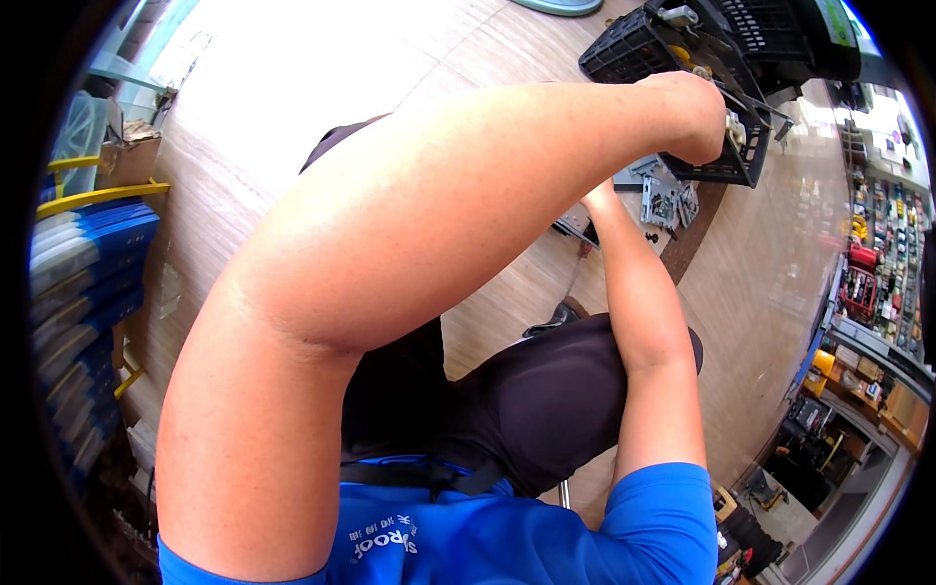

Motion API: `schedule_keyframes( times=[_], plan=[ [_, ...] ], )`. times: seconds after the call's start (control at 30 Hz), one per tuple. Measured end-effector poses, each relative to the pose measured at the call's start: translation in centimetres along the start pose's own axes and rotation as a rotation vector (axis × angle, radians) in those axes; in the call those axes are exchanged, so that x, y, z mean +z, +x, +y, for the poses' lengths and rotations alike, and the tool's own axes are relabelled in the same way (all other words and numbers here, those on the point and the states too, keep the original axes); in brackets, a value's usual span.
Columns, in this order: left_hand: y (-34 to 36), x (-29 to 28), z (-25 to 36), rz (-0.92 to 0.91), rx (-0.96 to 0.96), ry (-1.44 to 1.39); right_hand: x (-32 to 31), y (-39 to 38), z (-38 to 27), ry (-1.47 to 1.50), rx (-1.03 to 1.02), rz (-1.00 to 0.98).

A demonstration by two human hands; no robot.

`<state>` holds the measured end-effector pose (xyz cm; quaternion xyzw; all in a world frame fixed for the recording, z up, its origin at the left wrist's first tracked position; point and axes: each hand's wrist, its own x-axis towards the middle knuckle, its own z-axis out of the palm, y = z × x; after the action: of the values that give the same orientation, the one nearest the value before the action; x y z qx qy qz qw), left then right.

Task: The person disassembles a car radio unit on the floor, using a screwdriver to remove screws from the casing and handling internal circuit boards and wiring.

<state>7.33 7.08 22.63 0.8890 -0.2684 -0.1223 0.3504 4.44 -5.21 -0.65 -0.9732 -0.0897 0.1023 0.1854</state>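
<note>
My left arm crosses the whole picture from lower left to upper right. My left hand (704,115) bends at the wrist against the rim of a black plastic crate (634,49); its fingers are hidden, and a small white part (734,128) shows just beside it. My right forearm reaches up from the lower right, and my right hand (597,198) is mostly hidden behind the left forearm. It ends next to a grey metal bracket assembly (665,200) lying on the floor. Whether either hand grips anything cannot be seen.
I sit over a pale wood-pattern floor (292,88) in dark trousers and a blue shirt. Stacked blue boxes (83,273) and a cardboard box (132,156) stand at the left. Shelves of small goods (882,244) line the right. A black screw (651,235) lies by the bracket.
</note>
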Motion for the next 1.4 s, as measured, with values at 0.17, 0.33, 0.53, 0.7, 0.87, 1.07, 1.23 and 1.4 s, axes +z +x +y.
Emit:
schedule_keyframes(
  times=[0.17, 0.33, 0.53, 0.7, 0.87, 1.07, 1.23, 1.4],
  plan=[
    [-0.3, -0.1, -0.3, -0.005, -0.012, -0.007, 1.4, -0.1, 0.0, 0.074, -0.101, 0.119],
    [0.0, 0.4, -0.1, 0.005, -0.013, -0.015, 0.1, -1.1, -1.5, -0.206, -0.058, 0.083],
    [0.7, 0.9, -0.9, 0.048, -0.020, 0.005, 1.6, 0.0, -1.3, -0.386, -0.132, 0.055],
    [1.1, 1.1, -0.8, -0.024, -0.033, 0.003, 2.3, 0.0, -0.8, -0.449, -0.096, 0.053],
    [1.0, 1.5, -1.4, 0.030, 0.007, 0.041, 1.4, -0.2, -2.5, -0.326, 0.080, -0.053],
    [1.1, 1.5, -1.0, 0.022, 0.015, 0.024, 0.1, -0.7, -2.6, -0.297, 0.114, -0.092],
    [1.1, 1.3, -1.3, 0.009, -0.022, -0.005, -0.8, -1.3, -2.8, -0.291, 0.109, -0.114],
    [0.9, 1.2, -1.2, 0.002, -0.013, 0.019, -1.3, -1.7, -3.0, -0.278, 0.149, -0.155]
  ],
)
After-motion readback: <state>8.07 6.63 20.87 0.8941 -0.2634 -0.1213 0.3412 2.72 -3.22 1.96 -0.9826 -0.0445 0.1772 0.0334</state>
